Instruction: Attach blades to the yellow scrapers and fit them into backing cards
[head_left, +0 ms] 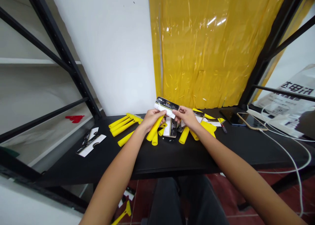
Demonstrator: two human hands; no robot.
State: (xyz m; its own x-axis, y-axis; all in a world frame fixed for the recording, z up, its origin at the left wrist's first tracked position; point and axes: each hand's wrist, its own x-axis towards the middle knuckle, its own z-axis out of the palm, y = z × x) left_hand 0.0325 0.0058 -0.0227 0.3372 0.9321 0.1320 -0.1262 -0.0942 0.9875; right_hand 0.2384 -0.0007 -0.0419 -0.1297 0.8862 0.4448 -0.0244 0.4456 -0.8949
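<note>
A black-and-white printed card (167,106) is pinched between my two hands above the tabletop. My left hand (153,119) grips its left end, thumb on the front face. A yellow scraper handle (155,129) slants down from beneath the card beside my left fingers; whether these fingers also hold it is hidden. My right hand (186,115) is closed on the card's right end. Just below lie more cards (169,128) and yellow handles (183,135). Several yellow scrapers (122,124) sit together to the left, heads pointing away.
Two loose cards (91,143) rest on the black table (172,159) at far left. On the right are a dark phone (231,117), a pale-edged phone (252,121) and white cables (290,156). Another yellow scraper (124,213) lies below on the floor. Black shelf posts (62,54) flank the table.
</note>
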